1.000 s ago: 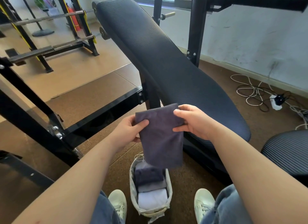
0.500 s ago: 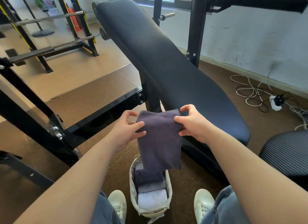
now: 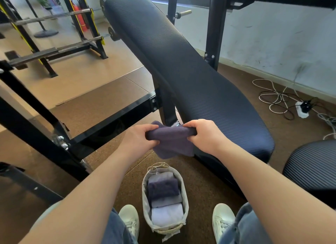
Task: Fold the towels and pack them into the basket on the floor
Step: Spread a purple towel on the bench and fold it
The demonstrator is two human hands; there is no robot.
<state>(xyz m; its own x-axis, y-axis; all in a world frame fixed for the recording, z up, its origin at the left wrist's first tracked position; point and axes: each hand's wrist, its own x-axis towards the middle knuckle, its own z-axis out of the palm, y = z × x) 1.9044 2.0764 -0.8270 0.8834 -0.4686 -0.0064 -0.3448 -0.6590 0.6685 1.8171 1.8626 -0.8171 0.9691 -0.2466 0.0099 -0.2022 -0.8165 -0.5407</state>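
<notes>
Two hands share one dark purple cloth towel (image 3: 172, 144), held in the air above the small oval fabric-lined basket (image 3: 185, 194) on the brown cork-like floor (image 3: 109, 105). The left hand (image 3: 138, 140) is closed around the towel's left end and the right hand (image 3: 205, 134) is closed around its right end, so the top edge runs as a thick roll between them while a short flap hangs below. The towel is not resting on anything — the long black ribbed padded worktop (image 3: 190, 76) stands just behind it, apart.

In the basket, between the person's white shoes (image 3: 130, 220), four folded towels already stand in a row: a pale one at the far end, a dark purple one (image 3: 162, 187), a pale lilac one and a whitish one (image 3: 167, 215) nearest the feet.

To my eye the step in hand is the last fold before packing. To do it well, I would bring the hanging flap up level with the held edge, keep the corners matched and the sides square, and press the bundle flat so it stays no wider than the basket. The row looks nearly full, so the bundle should go in upright, fold upward, with the neighbours nudged aside rather than crushed.

No brand, label or writing can be read anywhere in view.
</notes>
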